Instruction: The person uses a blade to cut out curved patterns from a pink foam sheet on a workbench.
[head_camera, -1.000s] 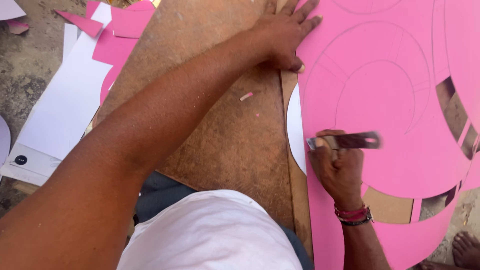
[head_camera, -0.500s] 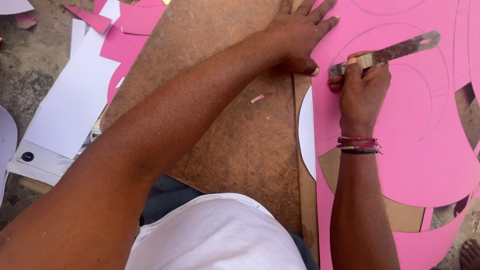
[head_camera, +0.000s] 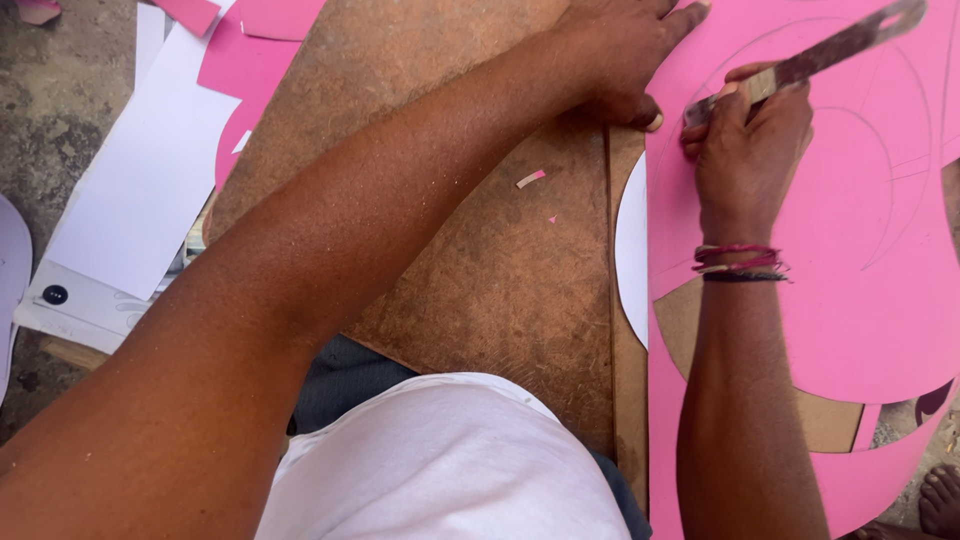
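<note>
Firmly, right hand (head_camera: 750, 140) grips blade (head_camera: 840, 45) on pink sheet (head_camera: 860, 300).

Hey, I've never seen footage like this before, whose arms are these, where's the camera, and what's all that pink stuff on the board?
There is no machine here. The camera sits on a person's head and looks straight down, so both arms belong to the wearer, and the white cloth at the bottom is their shirt.

The left hand lies flat with its fingers spread, pressing on the edge of a large pink sheet that carries faint pencilled curves. The right hand, with bracelets on its wrist, grips a long, flat metal blade whose lower end meets the sheet.

The sheet lies on a worn brown board. A white curved piece shows beside the pink edge, and tiny pink scraps lie on the board. At upper left are white sheets and pink offcuts on the ground.
</note>
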